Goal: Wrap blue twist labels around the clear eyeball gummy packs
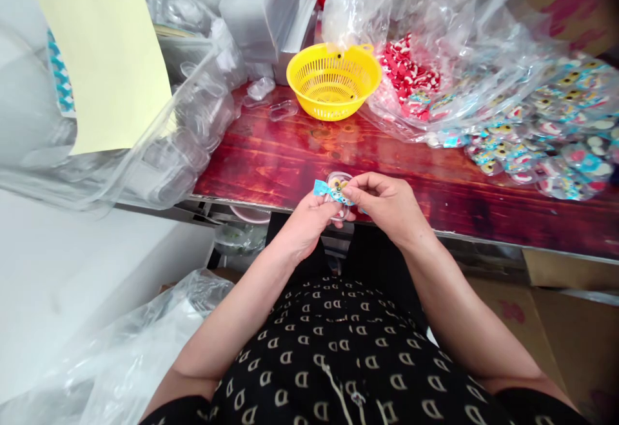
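Just above the table's front edge, my left hand (314, 217) grips a small clear plastic case (340, 178) from the left, thumb on top. Something yellow with dark, eye-like dots shows in the case. Across it runs a light-blue printed paper strip (320, 187), its left end sticking out past the case. My right hand (384, 202) comes in from the right, thumb and forefinger closed on the strip at the case's right side. The fingers hide part of the case and the strip's right part.
A yellow plastic basket (333, 83) stands behind my hands. To the left is a big clear bag (193, 135) of clear plastic cases, with a pale yellow sheet (106, 57). Filled cases (546, 135) are heaped at right beside red-and-white pieces (411, 73) in plastic. The red-brown table (271, 154) ends near my waist.
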`<state>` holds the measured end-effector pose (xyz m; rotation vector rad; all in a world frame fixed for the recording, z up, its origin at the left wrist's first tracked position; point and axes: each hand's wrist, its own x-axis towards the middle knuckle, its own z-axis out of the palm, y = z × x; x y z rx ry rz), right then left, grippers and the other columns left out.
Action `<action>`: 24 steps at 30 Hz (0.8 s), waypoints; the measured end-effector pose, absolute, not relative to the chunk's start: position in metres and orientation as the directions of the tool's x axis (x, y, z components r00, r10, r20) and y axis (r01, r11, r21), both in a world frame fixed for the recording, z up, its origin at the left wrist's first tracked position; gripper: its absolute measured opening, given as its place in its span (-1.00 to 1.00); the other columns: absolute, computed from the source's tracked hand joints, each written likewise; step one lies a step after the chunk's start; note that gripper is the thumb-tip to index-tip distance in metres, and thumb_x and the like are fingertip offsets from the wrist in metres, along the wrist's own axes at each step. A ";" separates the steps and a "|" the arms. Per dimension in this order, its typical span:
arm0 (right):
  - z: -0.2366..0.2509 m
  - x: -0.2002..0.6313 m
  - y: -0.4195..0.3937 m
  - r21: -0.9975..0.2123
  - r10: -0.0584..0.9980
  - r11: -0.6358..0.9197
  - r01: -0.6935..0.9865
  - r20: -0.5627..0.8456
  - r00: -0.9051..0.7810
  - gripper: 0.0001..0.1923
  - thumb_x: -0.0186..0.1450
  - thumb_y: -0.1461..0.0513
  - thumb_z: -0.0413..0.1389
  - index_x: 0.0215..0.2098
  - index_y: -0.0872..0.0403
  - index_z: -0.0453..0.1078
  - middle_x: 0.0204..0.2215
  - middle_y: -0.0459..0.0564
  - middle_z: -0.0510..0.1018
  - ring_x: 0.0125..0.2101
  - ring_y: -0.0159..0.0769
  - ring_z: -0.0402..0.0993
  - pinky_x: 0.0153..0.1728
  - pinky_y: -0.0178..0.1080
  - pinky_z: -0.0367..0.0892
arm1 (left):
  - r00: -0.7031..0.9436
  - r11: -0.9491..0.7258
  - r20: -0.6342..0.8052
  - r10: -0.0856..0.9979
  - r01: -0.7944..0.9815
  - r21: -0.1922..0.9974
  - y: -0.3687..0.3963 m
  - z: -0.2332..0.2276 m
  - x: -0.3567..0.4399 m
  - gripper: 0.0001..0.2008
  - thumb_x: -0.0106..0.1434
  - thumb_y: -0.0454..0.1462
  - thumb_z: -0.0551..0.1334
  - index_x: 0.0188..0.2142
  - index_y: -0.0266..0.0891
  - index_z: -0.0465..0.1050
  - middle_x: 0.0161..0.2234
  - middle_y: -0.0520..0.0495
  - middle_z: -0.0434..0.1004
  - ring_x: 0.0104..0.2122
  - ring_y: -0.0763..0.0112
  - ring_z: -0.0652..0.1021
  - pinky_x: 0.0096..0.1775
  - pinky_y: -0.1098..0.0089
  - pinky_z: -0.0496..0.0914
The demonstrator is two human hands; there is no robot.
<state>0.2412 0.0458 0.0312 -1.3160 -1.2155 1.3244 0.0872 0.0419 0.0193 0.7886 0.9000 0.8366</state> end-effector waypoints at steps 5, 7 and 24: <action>0.031 0.239 0.046 -0.985 0.984 -0.159 0.065 -0.164 -0.069 -0.77 0.16 0.09 0.32 -0.43 0.07 0.49 -0.59 -0.12 0.56 -0.61 -0.42 0.46 -0.57 -0.34 0.39 | 0.373 0.442 -0.332 0.866 -0.261 0.859 0.041 0.021 0.089 -0.96 0.17 -0.36 0.23 -0.41 -0.27 0.45 -0.47 0.02 0.49 -0.42 0.50 0.52 -0.37 0.47 0.30; 0.030 0.238 0.045 -0.987 0.987 -0.144 0.077 -0.149 -0.054 -0.78 0.17 0.09 0.31 -0.43 0.07 0.48 -0.59 -0.12 0.56 -0.62 -0.42 0.45 -0.57 -0.34 0.37 | 0.371 0.438 -0.324 0.870 -0.278 0.855 0.041 0.020 0.089 -0.98 0.16 -0.36 0.24 -0.39 -0.26 0.45 -0.46 0.03 0.49 -0.42 0.50 0.51 -0.36 0.47 0.30; 0.020 0.228 0.042 -0.933 0.998 0.047 0.357 0.057 0.018 -0.86 0.28 0.17 0.20 -0.40 0.06 0.46 -0.55 -0.10 0.53 -0.57 -0.40 0.42 -0.50 -0.30 0.33 | 0.308 0.409 -0.306 0.901 -0.368 0.835 0.041 0.020 0.092 -0.90 0.11 -0.37 0.24 -0.33 -0.23 0.40 -0.49 0.09 0.42 -0.47 0.53 0.44 -0.42 0.48 0.28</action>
